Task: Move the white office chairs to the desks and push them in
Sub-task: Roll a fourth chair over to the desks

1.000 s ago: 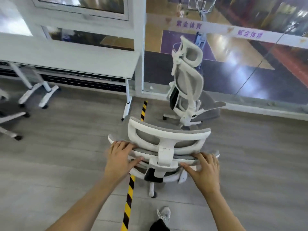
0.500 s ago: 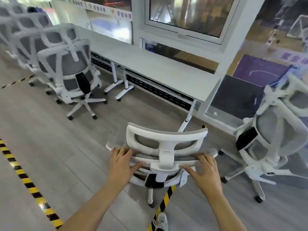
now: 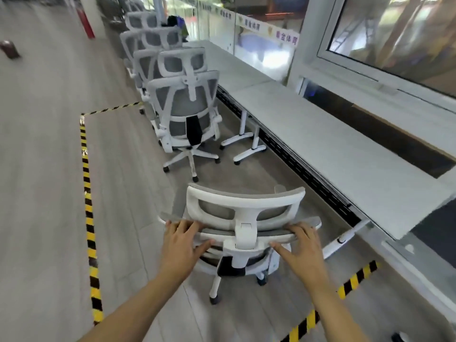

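Hands grip the top edge of the white office chair: the left hand has its fingers curled over the backrest rim left of the headrest post, thumb underneath, and the right hand clamps the same rim on the other side, thumb stretched toward the post. The chair now stands just beside the long desk, its back to the person, not yet tucked under. Half a second ago the desk ran across the far side of the view; now it lies along the chair's right (the view has swung left). The row of parked chairs, earlier well off to the left, now stands straight beyond it along the desk. Yellow-black floor tape runs left of the chair.
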Action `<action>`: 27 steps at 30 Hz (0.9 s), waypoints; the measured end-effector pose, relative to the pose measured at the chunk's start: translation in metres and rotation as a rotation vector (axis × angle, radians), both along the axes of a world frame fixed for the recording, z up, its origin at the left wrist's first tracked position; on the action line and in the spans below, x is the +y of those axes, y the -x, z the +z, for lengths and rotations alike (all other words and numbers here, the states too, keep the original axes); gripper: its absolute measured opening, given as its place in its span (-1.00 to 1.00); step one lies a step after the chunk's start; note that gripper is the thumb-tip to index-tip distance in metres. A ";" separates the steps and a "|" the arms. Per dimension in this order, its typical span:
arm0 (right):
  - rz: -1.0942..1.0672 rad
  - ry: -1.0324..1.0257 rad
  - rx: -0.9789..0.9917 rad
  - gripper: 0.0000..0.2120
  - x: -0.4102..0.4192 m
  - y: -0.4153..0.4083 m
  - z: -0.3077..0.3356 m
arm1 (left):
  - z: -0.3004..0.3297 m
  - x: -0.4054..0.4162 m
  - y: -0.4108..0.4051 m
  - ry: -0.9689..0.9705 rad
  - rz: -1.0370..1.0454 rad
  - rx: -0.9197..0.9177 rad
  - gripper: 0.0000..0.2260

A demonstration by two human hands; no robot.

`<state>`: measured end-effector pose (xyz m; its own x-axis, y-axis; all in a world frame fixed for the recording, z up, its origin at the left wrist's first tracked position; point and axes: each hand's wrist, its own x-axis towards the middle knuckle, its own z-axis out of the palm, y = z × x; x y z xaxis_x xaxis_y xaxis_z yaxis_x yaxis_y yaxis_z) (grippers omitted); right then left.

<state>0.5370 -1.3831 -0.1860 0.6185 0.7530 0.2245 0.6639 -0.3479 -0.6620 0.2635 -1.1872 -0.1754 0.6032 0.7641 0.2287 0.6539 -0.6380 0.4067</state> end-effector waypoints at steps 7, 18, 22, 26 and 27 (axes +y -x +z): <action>0.093 0.005 0.008 -0.55 0.123 -0.076 0.004 | -0.004 0.091 -0.059 -0.044 0.114 0.021 -0.55; 0.173 0.083 0.134 -0.52 0.302 -0.178 0.018 | -0.002 0.241 -0.149 0.014 0.204 0.065 -0.60; 0.209 0.071 0.127 -0.51 0.357 -0.218 0.017 | -0.001 0.286 -0.182 0.013 0.228 0.089 -0.62; 0.264 0.059 0.127 -0.51 0.408 -0.263 0.015 | -0.002 0.320 -0.220 -0.010 0.288 0.105 -0.62; 0.282 0.061 0.131 -0.51 0.422 -0.275 0.015 | -0.001 0.327 -0.231 -0.003 0.307 0.110 -0.61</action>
